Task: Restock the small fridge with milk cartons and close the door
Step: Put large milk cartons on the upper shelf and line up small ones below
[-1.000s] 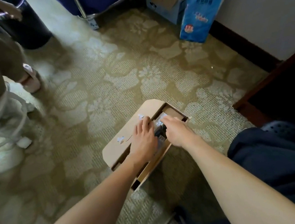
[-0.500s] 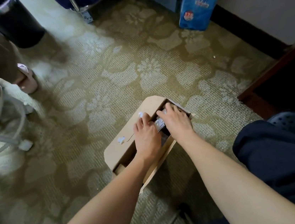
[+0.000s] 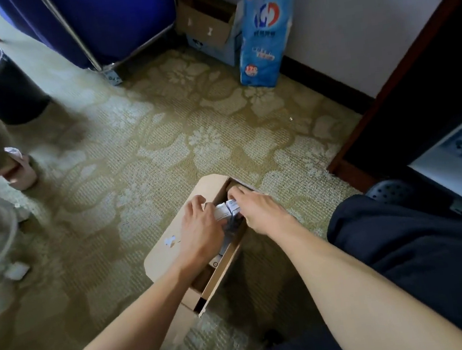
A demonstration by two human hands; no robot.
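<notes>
Milk cartons in cardboard box on floor, clasped between left hand and right hand, fingers curled round them. Step: pickup. Next: lift straight clear.

Blue package, upper right of frame: the number "120" sits in a red roundel near its lower left corner. A red-and-blue round logo is higher up. The lettering beneath it is blurred and not legible.

Cartons in the cardboard box, lower centre: printed labels are too small to read. A small round mark on the box's inner wall is illegible.
</notes>
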